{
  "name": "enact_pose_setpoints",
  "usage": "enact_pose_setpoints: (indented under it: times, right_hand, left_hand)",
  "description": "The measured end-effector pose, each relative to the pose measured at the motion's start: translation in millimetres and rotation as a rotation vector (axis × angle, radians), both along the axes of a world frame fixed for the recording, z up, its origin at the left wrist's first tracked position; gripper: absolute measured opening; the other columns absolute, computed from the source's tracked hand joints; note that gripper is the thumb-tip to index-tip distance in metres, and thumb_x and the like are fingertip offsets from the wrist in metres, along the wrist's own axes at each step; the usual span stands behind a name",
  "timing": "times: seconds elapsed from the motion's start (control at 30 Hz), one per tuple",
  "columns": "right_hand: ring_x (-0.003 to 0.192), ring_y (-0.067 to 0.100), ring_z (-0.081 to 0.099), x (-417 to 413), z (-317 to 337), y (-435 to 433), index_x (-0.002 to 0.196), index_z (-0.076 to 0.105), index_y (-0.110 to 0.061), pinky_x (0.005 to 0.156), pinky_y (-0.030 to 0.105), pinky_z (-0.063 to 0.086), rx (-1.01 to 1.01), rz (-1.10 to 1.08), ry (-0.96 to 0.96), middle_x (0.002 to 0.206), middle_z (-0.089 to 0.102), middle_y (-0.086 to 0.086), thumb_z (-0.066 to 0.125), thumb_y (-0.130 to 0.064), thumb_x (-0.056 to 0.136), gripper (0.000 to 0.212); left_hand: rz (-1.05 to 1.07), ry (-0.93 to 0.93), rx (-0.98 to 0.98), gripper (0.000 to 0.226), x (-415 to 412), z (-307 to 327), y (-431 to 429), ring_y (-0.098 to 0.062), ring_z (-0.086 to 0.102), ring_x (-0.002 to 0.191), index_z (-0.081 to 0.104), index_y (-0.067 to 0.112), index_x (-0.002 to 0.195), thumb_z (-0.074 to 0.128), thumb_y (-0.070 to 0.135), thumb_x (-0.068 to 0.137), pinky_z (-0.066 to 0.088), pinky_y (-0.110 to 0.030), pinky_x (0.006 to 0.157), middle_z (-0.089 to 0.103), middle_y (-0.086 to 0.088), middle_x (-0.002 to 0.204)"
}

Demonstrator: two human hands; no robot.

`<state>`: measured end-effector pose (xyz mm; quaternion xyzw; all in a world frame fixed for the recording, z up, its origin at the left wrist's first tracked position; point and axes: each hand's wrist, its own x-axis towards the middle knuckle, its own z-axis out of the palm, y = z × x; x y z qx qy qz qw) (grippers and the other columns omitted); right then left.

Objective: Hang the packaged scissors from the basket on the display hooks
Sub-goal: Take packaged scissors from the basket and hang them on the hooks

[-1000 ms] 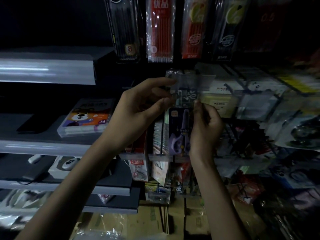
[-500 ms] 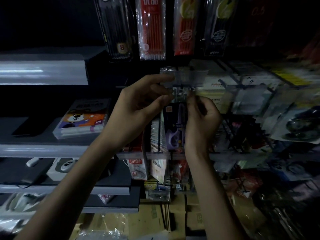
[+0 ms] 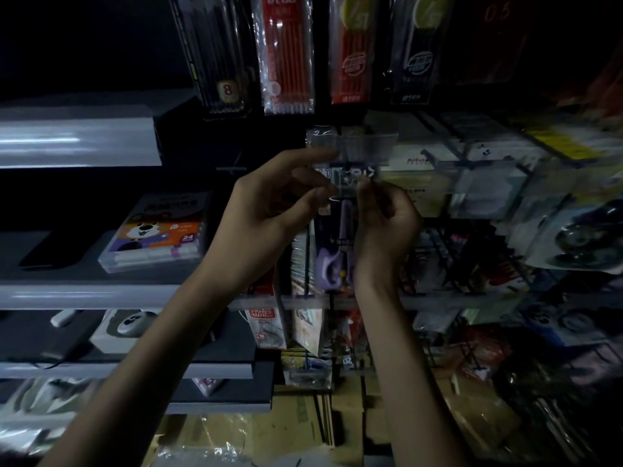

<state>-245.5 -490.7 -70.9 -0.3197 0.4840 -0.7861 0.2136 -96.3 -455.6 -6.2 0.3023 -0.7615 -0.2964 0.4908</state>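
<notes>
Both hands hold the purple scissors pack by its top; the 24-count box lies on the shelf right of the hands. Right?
No. The head view shows the 24-count box on the shelf left of the hands, not right. The rest holds: left hand and right hand hold the purple scissors pack by its top.

The pack of purple scissors [image 3: 335, 254] is upright, handles down, its top just under the clear hook tag [image 3: 357, 144].

- "8" on the black pencil pack [image 3: 227, 90], just left of the red pencil pack [image 3: 286, 62].
- "24" on the bear-print box [image 3: 158, 230], below-left of the red pencil pack.
- "0.5", faint, on a dark pack [image 3: 497, 13] far right of the red pencil pack.
</notes>
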Motion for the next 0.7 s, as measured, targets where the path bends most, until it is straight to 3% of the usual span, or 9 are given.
enact_pose_setpoints:
  times: [0.13, 0.27, 0.43, 0.57, 0.7]
  right_hand:
    - [0.093, 0.015, 0.073, -3.4, -7.3, -0.8, 0.104, 0.075, -0.006, 0.081, 0.029, 0.058, -0.007, 0.037, 0.015, 0.096, 0.077, 0.004, 0.074, -0.03, 0.095, 0.025]
    - [0.083, 0.009, 0.069, -8.4, -11.1, -0.4, 0.097, 0.073, -0.006, 0.072, 0.019, 0.051, -0.011, 0.083, -0.007, 0.089, 0.075, 0.002, 0.074, -0.025, 0.095, 0.02]
    - [0.077, 0.002, 0.065, -15.2, -13.9, 2.0, 0.095, 0.074, -0.006, 0.069, 0.015, 0.048, -0.008, 0.154, 0.009, 0.079, 0.072, -0.008, 0.073, -0.029, 0.096, 0.023]
    - [0.061, -0.002, 0.052, -14.3, -13.9, 0.8, 0.077, 0.064, -0.015, 0.061, 0.012, 0.042, 0.011, 0.187, 0.003, 0.061, 0.058, -0.018, 0.072, -0.026, 0.096, 0.024]
    - [0.07, -0.003, 0.06, -13.2, -14.3, 1.4, 0.079, 0.063, -0.021, 0.067, 0.012, 0.045, -0.001, 0.199, -0.035, 0.068, 0.066, -0.018, 0.072, -0.024, 0.096, 0.019]
  left_hand:
    - [-0.015, 0.066, 0.013, 0.033, -2.0, -10.5, -2.4, -0.025, 0.074, 0.103, 0.064, 0.008, 0.135, 0.064, 0.004, 0.103, 0.06, -0.048, 0.091, 0.074, -0.014, 0.106]
    - [-0.011, 0.209, 0.043, 0.028, -4.9, -24.4, 0.1, -0.018, 0.074, 0.103, 0.067, 0.004, 0.129, 0.064, 0.002, 0.101, 0.056, -0.026, 0.091, 0.076, -0.013, 0.107]
    - [0.023, 0.273, 0.121, 0.024, -7.0, -43.5, 2.3, -0.015, 0.074, 0.102, 0.07, 0.011, 0.123, 0.063, 0.002, 0.102, 0.056, -0.023, 0.089, 0.077, -0.007, 0.109]
    - [0.241, 0.291, 0.099, 0.019, -13.4, -71.8, -5.4, -0.017, 0.071, 0.096, 0.07, 0.012, 0.12, 0.068, 0.009, 0.101, 0.056, -0.025, 0.083, 0.073, -0.005, 0.104]
    - [0.301, 0.357, 0.212, 0.027, -23.5, -93.0, -10.3, -0.017, 0.069, 0.089, 0.067, 0.014, 0.123, 0.073, 0.008, 0.097, 0.056, -0.019, 0.078, 0.068, -0.009, 0.102]
